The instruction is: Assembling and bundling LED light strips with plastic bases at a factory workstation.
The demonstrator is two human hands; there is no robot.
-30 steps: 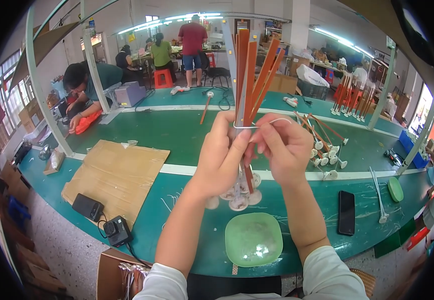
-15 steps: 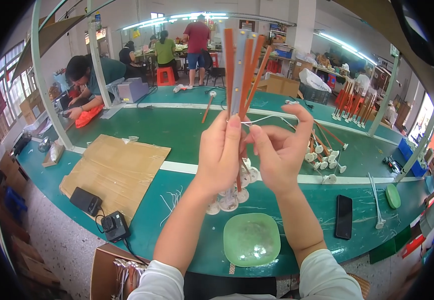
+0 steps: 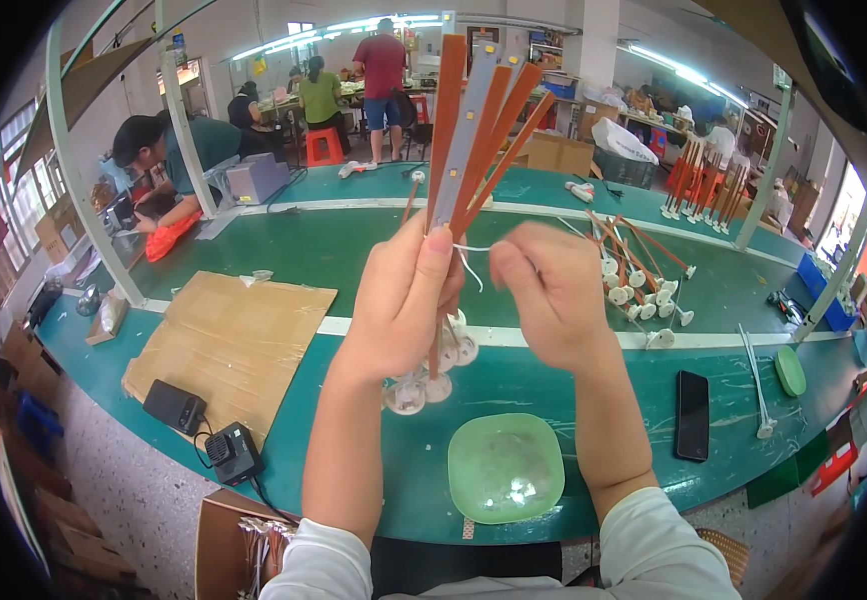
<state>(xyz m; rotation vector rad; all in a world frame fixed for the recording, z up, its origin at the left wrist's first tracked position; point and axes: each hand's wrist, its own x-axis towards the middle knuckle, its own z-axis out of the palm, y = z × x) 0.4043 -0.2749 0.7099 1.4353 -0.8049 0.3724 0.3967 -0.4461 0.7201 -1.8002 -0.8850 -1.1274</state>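
My left hand (image 3: 399, 300) is wrapped round a bundle of LED strips (image 3: 469, 130) at about mid-length. The strips fan out at the top, some showing orange-brown edges or backs and one a grey face with small yellow LEDs. White round end pieces (image 3: 406, 396) hang below that hand. A thin white tie (image 3: 472, 249) runs from the bundle toward my right hand (image 3: 554, 295), with one short end dangling. My right hand is closed, thumb against curled fingers, beside the bundle; the tie leads into its pinch. Its fingertips are partly hidden.
A green bowl (image 3: 460, 480) sits near the front edge, with a black phone (image 3: 693, 415) to its right. More strips (image 3: 644, 275) lie piled beyond my right hand. Left are a cardboard sheet (image 3: 244, 330) and black adapters (image 3: 232, 452). A person (image 3: 194, 150) works at the far left.
My right hand has drawn rightward, its raised index finger now curled down. The bundle and my left hand have shifted left. A loose end of the tie now dangles between my hands.
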